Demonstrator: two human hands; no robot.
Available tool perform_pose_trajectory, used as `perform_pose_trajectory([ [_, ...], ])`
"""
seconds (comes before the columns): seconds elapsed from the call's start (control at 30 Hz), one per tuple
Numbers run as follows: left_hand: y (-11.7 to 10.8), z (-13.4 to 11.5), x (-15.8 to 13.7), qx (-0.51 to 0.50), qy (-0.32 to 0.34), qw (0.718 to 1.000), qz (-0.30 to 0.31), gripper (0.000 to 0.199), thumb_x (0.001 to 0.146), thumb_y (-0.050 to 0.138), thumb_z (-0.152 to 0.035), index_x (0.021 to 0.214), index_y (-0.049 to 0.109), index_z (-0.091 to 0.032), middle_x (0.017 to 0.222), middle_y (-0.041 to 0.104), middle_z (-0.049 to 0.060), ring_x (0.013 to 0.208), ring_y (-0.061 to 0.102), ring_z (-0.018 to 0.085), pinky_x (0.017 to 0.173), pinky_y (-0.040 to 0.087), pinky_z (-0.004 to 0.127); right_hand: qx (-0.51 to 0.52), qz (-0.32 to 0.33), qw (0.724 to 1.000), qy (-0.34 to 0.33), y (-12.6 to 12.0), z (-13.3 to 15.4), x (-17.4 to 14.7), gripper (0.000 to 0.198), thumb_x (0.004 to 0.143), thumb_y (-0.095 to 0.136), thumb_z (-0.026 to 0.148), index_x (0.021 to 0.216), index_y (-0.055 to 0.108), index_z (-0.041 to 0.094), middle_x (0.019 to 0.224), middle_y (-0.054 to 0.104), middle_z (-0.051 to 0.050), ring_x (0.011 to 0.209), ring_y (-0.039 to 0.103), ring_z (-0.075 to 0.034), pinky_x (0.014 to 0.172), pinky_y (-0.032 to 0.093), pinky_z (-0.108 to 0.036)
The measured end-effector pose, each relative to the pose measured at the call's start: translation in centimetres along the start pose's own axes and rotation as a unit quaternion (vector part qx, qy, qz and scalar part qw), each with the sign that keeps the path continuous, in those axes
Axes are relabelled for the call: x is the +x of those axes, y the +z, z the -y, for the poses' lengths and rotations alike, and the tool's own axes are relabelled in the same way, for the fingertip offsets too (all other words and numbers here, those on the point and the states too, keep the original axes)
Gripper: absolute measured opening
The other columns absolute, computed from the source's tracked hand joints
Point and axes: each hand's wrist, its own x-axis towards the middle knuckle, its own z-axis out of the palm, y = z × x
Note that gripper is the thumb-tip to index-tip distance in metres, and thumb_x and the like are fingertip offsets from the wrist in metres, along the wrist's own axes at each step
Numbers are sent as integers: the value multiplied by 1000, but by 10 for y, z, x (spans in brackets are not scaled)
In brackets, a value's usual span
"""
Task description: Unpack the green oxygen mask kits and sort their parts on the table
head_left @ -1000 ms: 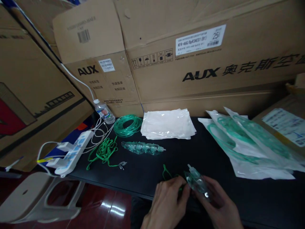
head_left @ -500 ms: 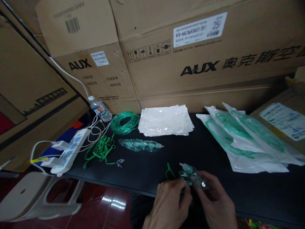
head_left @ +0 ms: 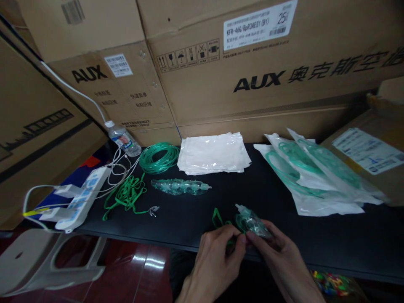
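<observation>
Left hand (head_left: 215,251) knuckles-up, close beside right hand (head_left: 282,251)

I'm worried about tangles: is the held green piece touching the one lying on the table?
Apart. The head view shows black table between the held piece and the lying piece.

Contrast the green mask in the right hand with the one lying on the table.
The held mask is in the right hand; the lying mask rests on the black table. The held mask's pale tip points away and left, the lying mask's to the right. The hand partly hides the held mask; the lying mask shows uncovered. Both are translucent green with a pale tip.
</observation>
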Motion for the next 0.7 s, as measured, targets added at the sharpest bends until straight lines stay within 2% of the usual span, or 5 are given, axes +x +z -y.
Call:
perform_pose_trajectory([
  [0.1, -1, -1, -1, -24, -7, 1000, -1, 19, 101, 52, -21, 91, 68, -23, 86, 74, -2, 74, 67, 13, 68, 44, 21, 14, 0, 1000, -1, -1, 0, -2, 37, 73, 90, 41, 101, 76, 21, 91, 78, -3, 81, 71, -17, 79, 56, -22],
  [0.27, 1, -5, -2, 0, -21, 1000, -9, 17, 101, 54, -27, 94, 68, -22, 78, 69, -2, 65, 62, 13, 62, 41, 23, -20, -12, 999, -36, -7, -5, -3, 36, 74, 89, 39, 103, 74, 22, 98, 79, -3, 93, 73, -19, 84, 56, -22],
  [0.5, 8, -8, -1, 1, -8, 1000, 23, 24, 102, 45, -21, 86, 63, -21, 75, 65, -2, 64, 57, 13, 65, 39, 24, -122, -135, 974, -132, -1, -2, -2, 42, 65, 89, 44, 95, 72, 20, 94, 81, -7, 87, 78, -25, 77, 63, -27],
  [0.7, 15, -5, -9, 2, -11, 998, 63, 22, 99, 47, -21, 80, 59, -22, 70, 60, -3, 64, 55, 13, 65, 40, 24, -127, -202, 964, -116, -4, -2, 3, 48, 61, 88, 48, 96, 70, 20, 91, 81, -6, 85, 77, -23, 76, 61, -24],
])
